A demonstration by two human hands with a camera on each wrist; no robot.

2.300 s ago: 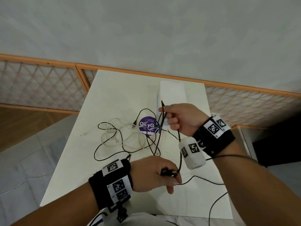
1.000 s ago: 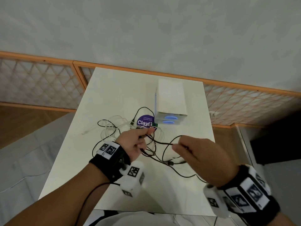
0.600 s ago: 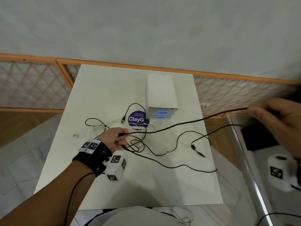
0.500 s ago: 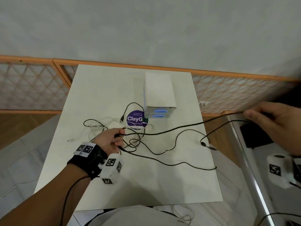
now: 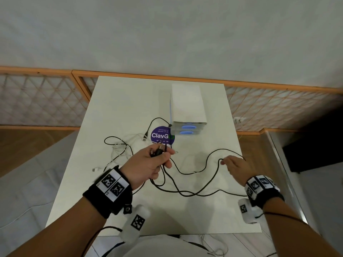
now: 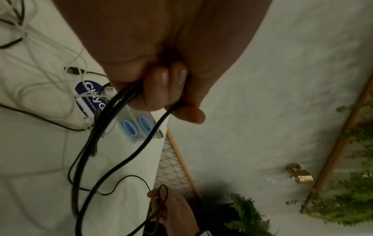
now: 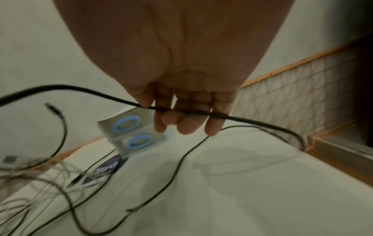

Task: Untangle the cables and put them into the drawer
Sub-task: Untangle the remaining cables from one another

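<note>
My left hand (image 5: 161, 157) is raised over the middle of the white table (image 5: 115, 101) and grips the plug ends of a black cable (image 5: 185, 192). In the left wrist view its curled fingers (image 6: 161, 83) hold several black strands. My right hand (image 5: 225, 161) pinches the same black cable near the table's right edge; the right wrist view shows the black cable (image 7: 252, 122) running between thumb and fingers. A tangle of white cables (image 5: 120, 147) and another black cable lies at the left. The white drawer unit (image 5: 187, 104) with two blue handles stands shut at the back.
A round purple sticker (image 5: 161, 135) lies on the table just left of the drawer fronts. A wooden lattice rail (image 5: 37, 101) runs behind the table. A dark box (image 5: 315, 151) sits on the floor to the right.
My right hand has come back from far out on the right to the table's right edge, and the taut black cable now lies slack in loops. My left hand has lifted, holding the plug ends.
</note>
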